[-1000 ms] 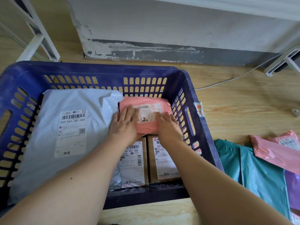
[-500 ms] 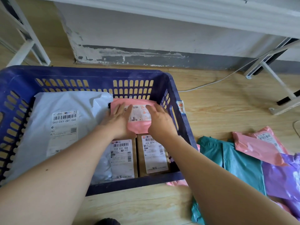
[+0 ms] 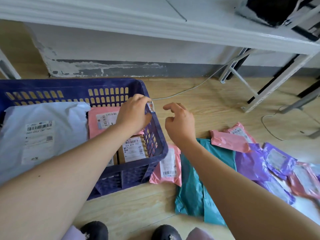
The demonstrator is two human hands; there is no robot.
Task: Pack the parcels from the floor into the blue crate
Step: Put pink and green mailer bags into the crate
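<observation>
Left hand grips the slotted blue plastic crate, likely steadying it; just right, the empty, slack right hand hovers near pink plastic mailers.

We are looking into a makeshift parcel-packing room: labelled mailers are lying on wood-look floor beside a blue crate, near a metal-framed table.

One crate, two boxes, one white parcel, one teal parcel, at least four pink parcels
</observation>
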